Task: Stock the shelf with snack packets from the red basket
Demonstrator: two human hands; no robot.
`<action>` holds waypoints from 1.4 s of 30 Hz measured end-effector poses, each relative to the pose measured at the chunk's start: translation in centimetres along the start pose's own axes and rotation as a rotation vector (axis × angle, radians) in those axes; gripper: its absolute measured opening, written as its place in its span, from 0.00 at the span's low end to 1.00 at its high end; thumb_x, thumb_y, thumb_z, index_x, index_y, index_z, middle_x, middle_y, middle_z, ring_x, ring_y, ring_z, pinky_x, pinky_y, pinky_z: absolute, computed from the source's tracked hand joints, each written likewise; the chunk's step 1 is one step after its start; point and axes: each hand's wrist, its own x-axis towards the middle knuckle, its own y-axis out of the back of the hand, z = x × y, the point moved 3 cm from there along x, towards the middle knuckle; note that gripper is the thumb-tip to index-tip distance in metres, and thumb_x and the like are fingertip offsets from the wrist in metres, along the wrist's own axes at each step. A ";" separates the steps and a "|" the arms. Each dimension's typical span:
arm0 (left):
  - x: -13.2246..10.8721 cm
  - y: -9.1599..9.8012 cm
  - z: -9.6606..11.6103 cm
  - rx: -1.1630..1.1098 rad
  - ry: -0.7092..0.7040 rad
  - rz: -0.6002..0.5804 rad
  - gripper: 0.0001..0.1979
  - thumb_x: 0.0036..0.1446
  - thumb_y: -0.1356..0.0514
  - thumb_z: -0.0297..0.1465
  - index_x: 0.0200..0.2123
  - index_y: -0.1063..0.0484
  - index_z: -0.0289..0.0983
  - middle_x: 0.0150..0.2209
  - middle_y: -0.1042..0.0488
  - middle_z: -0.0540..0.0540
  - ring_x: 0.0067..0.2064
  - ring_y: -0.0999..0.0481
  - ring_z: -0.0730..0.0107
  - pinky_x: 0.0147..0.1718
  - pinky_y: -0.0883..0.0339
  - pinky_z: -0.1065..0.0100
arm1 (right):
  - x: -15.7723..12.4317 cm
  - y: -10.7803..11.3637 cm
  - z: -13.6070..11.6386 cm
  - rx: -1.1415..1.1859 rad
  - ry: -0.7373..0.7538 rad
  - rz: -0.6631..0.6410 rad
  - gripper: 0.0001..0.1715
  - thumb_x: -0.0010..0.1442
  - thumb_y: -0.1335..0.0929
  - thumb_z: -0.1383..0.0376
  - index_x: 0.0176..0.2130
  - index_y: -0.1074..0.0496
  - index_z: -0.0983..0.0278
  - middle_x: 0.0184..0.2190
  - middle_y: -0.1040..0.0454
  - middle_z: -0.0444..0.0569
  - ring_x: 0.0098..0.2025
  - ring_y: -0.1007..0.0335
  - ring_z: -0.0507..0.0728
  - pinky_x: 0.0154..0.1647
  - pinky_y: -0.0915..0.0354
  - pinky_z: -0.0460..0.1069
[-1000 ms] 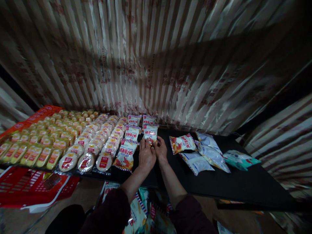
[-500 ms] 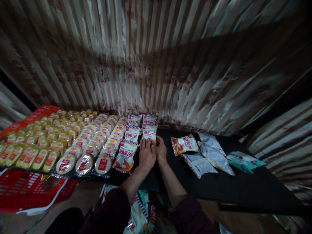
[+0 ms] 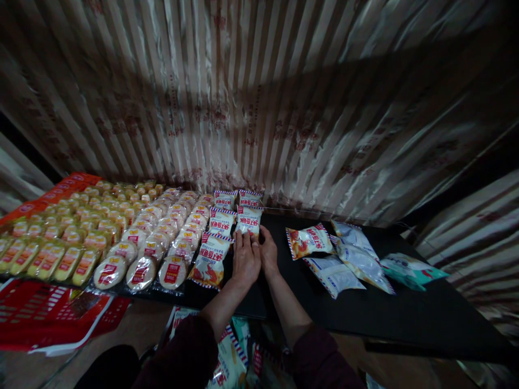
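Note:
My left hand (image 3: 246,260) lies with outstretched fingers on the near end of a white snack bag (image 3: 248,220) with red lettering and a striped edge. Beside it, my right hand (image 3: 268,250) is at the bag's lower right corner, its fingers loosely extended; their tips are partly hidden. This bag is in a short row with another bag (image 3: 250,199) behind it. Just left runs a second row of matching bags, the nearest snack bag (image 3: 210,260) showing its front fully. All lie flat on a black table (image 3: 308,308).
To the left are rows of round wrapped crackers (image 3: 140,273) and yellow wrapped cakes (image 3: 67,265). Loose snack bags (image 3: 334,274) and a teal packet (image 3: 411,270) lie at right. Below the table are a red basket (image 3: 60,319) and more bags (image 3: 229,359). Striped sheeting (image 3: 243,108) hangs behind.

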 end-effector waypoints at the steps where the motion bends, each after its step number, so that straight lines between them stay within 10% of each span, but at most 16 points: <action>1: -0.1 0.0 0.0 -0.007 0.001 0.000 0.25 0.61 0.53 0.32 0.60 0.40 0.29 0.66 0.48 0.33 0.68 0.55 0.52 0.65 0.57 0.51 | 0.0 0.0 0.0 0.009 -0.001 -0.004 0.27 0.49 0.31 0.60 0.51 0.29 0.59 0.46 0.24 0.49 0.46 0.28 0.60 0.49 0.33 0.54; 27: -2.1 1.4 1.6 -0.009 -0.105 -0.053 0.26 0.61 0.53 0.30 0.61 0.42 0.27 0.67 0.51 0.33 0.68 0.59 0.53 0.65 0.57 0.51 | 0.3 0.2 -0.2 -0.230 0.261 0.036 0.29 0.56 0.37 0.57 0.55 0.33 0.64 0.59 0.35 0.57 0.62 0.43 0.63 0.61 0.45 0.61; 35: -5.2 5.6 1.2 0.130 -0.320 0.087 0.23 0.56 0.50 0.23 0.56 0.35 0.31 0.66 0.48 0.38 0.69 0.57 0.56 0.64 0.51 0.50 | -3.3 0.6 -4.6 -0.189 0.433 0.119 0.25 0.63 0.42 0.56 0.53 0.31 0.64 0.55 0.30 0.57 0.58 0.37 0.60 0.59 0.41 0.60; 42: -6.7 9.5 -2.5 0.268 -0.349 0.278 0.24 0.59 0.49 0.26 0.59 0.41 0.32 0.67 0.51 0.35 0.69 0.60 0.51 0.62 0.49 0.44 | -8.0 -1.7 -5.8 -0.006 0.252 -0.092 0.26 0.63 0.41 0.55 0.56 0.34 0.64 0.55 0.30 0.56 0.55 0.33 0.59 0.58 0.39 0.58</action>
